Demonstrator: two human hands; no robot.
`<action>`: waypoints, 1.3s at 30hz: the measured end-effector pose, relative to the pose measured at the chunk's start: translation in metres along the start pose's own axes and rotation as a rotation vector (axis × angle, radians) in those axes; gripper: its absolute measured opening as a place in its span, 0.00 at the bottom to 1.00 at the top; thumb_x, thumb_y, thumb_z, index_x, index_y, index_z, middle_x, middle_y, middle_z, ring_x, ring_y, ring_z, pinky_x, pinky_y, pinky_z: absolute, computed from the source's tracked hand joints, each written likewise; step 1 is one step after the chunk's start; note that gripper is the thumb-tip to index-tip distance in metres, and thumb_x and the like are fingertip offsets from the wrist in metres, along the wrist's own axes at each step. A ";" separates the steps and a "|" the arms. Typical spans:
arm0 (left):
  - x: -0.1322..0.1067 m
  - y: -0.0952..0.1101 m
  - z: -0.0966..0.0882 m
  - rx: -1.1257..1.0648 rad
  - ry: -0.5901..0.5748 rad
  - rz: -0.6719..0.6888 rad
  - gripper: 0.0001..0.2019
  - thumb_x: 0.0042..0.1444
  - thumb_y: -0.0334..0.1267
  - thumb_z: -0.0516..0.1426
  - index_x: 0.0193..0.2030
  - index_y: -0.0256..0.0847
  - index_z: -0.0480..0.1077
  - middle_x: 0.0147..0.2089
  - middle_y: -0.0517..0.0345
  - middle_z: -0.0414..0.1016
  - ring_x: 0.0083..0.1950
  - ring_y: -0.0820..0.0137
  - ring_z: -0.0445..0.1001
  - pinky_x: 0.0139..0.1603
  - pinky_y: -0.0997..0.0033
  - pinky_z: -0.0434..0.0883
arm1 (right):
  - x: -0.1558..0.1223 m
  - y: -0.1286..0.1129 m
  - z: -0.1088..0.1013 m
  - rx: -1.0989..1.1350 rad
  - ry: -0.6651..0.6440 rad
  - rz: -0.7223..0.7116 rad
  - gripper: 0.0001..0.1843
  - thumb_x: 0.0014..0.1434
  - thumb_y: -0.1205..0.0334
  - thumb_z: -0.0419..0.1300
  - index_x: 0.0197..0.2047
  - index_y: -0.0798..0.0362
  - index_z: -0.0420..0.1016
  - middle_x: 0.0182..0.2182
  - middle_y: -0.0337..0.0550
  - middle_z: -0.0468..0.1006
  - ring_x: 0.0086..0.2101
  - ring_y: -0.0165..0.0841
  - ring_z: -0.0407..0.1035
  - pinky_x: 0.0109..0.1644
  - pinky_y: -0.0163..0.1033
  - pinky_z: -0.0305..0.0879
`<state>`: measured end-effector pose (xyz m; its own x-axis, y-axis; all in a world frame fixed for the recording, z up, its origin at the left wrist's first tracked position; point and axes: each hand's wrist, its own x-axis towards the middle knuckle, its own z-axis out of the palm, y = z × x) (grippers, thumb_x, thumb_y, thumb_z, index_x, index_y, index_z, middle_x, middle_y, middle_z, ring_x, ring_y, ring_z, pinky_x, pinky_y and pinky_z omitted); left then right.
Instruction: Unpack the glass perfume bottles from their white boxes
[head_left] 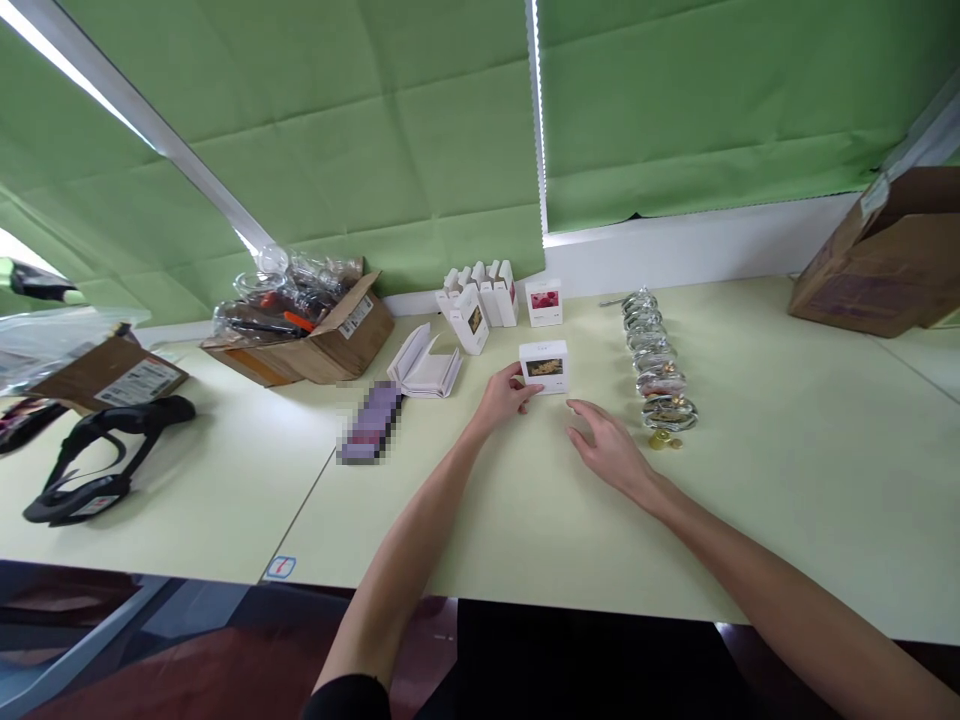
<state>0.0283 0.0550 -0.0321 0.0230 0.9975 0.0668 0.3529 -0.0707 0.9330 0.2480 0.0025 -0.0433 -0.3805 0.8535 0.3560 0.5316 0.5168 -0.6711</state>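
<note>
My left hand [504,395] grips the left side of a small white box [545,366] with a dark picture on its front, standing on the pale green table [787,480]. My right hand [606,445] rests just in front of and to the right of the box, fingers spread and relaxed, holding nothing. A row of clear wrapped round items [654,372] with a gold piece at its near end lies to the right of my right hand.
Several white boxes [480,295] and one with a red picture [544,301] stand at the back. A stack of flat white cartons [424,368], an open cardboard box of plastic bags [300,325], a black headset [101,460] and another cardboard box [885,255] surround the area.
</note>
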 end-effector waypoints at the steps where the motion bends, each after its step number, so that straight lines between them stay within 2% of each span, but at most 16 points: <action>1: 0.009 -0.001 -0.001 -0.004 0.008 -0.005 0.19 0.51 0.39 0.65 0.50 0.37 0.73 0.36 0.54 0.78 0.24 0.76 0.70 0.22 0.74 0.72 | -0.001 -0.001 0.000 0.003 0.001 -0.007 0.24 0.63 0.64 0.54 0.61 0.53 0.71 0.57 0.54 0.76 0.58 0.44 0.70 0.64 0.56 0.66; 3: 0.029 -0.003 -0.002 -0.011 0.034 0.001 0.18 0.51 0.39 0.66 0.48 0.37 0.74 0.38 0.53 0.79 0.23 0.76 0.72 0.26 0.72 0.75 | -0.003 -0.004 0.002 0.010 -0.010 -0.021 0.23 0.63 0.64 0.53 0.61 0.52 0.72 0.58 0.53 0.76 0.58 0.43 0.70 0.64 0.56 0.65; 6: 0.060 -0.007 -0.001 -0.021 0.100 0.021 0.20 0.50 0.40 0.68 0.49 0.36 0.74 0.47 0.48 0.80 0.25 0.77 0.74 0.29 0.72 0.76 | -0.006 -0.008 0.004 0.012 -0.045 -0.039 0.22 0.64 0.64 0.53 0.60 0.53 0.72 0.58 0.55 0.76 0.58 0.43 0.70 0.64 0.56 0.65; 8: 0.079 -0.010 0.001 -0.019 0.149 0.030 0.22 0.49 0.40 0.68 0.50 0.34 0.73 0.49 0.46 0.80 0.25 0.78 0.73 0.29 0.72 0.76 | -0.007 -0.010 0.006 0.004 -0.070 -0.049 0.22 0.63 0.65 0.53 0.60 0.53 0.72 0.58 0.55 0.75 0.58 0.43 0.70 0.64 0.56 0.66; 10: 0.094 -0.011 0.003 -0.008 0.189 0.034 0.22 0.50 0.39 0.68 0.51 0.34 0.73 0.45 0.47 0.81 0.25 0.77 0.73 0.28 0.72 0.75 | -0.008 -0.011 0.008 -0.009 -0.093 -0.057 0.22 0.64 0.65 0.53 0.60 0.54 0.73 0.58 0.56 0.75 0.58 0.44 0.70 0.63 0.55 0.67; 13: 0.109 -0.012 0.003 0.025 0.225 0.025 0.20 0.51 0.37 0.67 0.50 0.33 0.74 0.32 0.54 0.80 0.23 0.74 0.73 0.28 0.72 0.72 | -0.009 -0.014 0.008 -0.029 -0.112 -0.055 0.21 0.65 0.65 0.52 0.59 0.54 0.73 0.59 0.55 0.75 0.58 0.44 0.70 0.63 0.54 0.68; 16: 0.120 -0.013 0.002 0.055 0.252 0.011 0.21 0.50 0.36 0.68 0.50 0.33 0.74 0.23 0.60 0.76 0.24 0.72 0.74 0.30 0.72 0.71 | -0.009 -0.016 0.007 -0.047 -0.121 -0.054 0.21 0.65 0.64 0.52 0.59 0.55 0.73 0.59 0.55 0.74 0.59 0.44 0.70 0.63 0.53 0.68; 20: 0.134 -0.015 0.002 0.065 0.288 0.012 0.20 0.50 0.36 0.68 0.50 0.33 0.75 0.21 0.61 0.74 0.24 0.72 0.73 0.30 0.73 0.71 | -0.009 -0.018 0.006 -0.069 -0.142 -0.058 0.20 0.65 0.65 0.52 0.58 0.54 0.74 0.59 0.55 0.75 0.58 0.45 0.70 0.62 0.53 0.69; 22: 0.139 -0.017 0.003 0.052 0.294 0.023 0.20 0.51 0.35 0.67 0.51 0.33 0.75 0.27 0.58 0.78 0.24 0.74 0.72 0.30 0.74 0.71 | -0.009 -0.017 0.006 -0.080 -0.149 -0.054 0.20 0.65 0.65 0.52 0.57 0.54 0.75 0.59 0.56 0.75 0.58 0.45 0.70 0.62 0.53 0.69; 24: 0.144 -0.019 0.005 0.027 0.292 0.038 0.20 0.52 0.34 0.66 0.51 0.33 0.74 0.37 0.52 0.82 0.23 0.78 0.70 0.29 0.74 0.71 | -0.009 -0.017 0.007 -0.092 -0.152 -0.052 0.19 0.65 0.66 0.53 0.56 0.55 0.76 0.59 0.55 0.75 0.58 0.45 0.71 0.62 0.52 0.69; 26: 0.147 -0.020 0.005 0.004 0.285 0.048 0.20 0.52 0.34 0.66 0.52 0.32 0.73 0.46 0.47 0.81 0.22 0.80 0.69 0.27 0.75 0.72 | -0.009 -0.018 0.007 -0.108 -0.154 -0.057 0.18 0.65 0.66 0.53 0.55 0.56 0.77 0.59 0.55 0.75 0.58 0.45 0.71 0.62 0.51 0.69; 28: 0.150 -0.022 0.005 -0.010 0.279 0.050 0.21 0.52 0.33 0.66 0.52 0.32 0.72 0.49 0.44 0.80 0.22 0.81 0.68 0.26 0.74 0.72 | -0.009 -0.018 0.007 -0.126 -0.157 -0.072 0.17 0.65 0.66 0.54 0.53 0.57 0.78 0.58 0.56 0.75 0.57 0.46 0.71 0.61 0.50 0.69; 34: 0.157 -0.025 0.007 0.009 0.290 0.047 0.16 0.52 0.34 0.65 0.48 0.34 0.75 0.45 0.48 0.81 0.23 0.80 0.69 0.25 0.74 0.73 | -0.010 -0.021 0.007 -0.164 -0.159 -0.107 0.16 0.66 0.68 0.53 0.51 0.59 0.79 0.57 0.56 0.76 0.55 0.46 0.72 0.60 0.51 0.70; 39: 0.163 -0.026 0.011 0.047 0.305 0.029 0.16 0.53 0.34 0.64 0.49 0.34 0.75 0.39 0.50 0.81 0.23 0.77 0.70 0.24 0.75 0.71 | -0.010 -0.020 0.008 -0.169 -0.173 -0.114 0.15 0.66 0.68 0.54 0.50 0.59 0.79 0.57 0.56 0.76 0.54 0.46 0.72 0.60 0.51 0.69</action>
<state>0.0328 0.2196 -0.0496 -0.2460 0.9478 0.2029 0.3988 -0.0918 0.9124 0.2353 -0.0165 -0.0384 -0.5612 0.7727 0.2966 0.5912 0.6250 -0.5098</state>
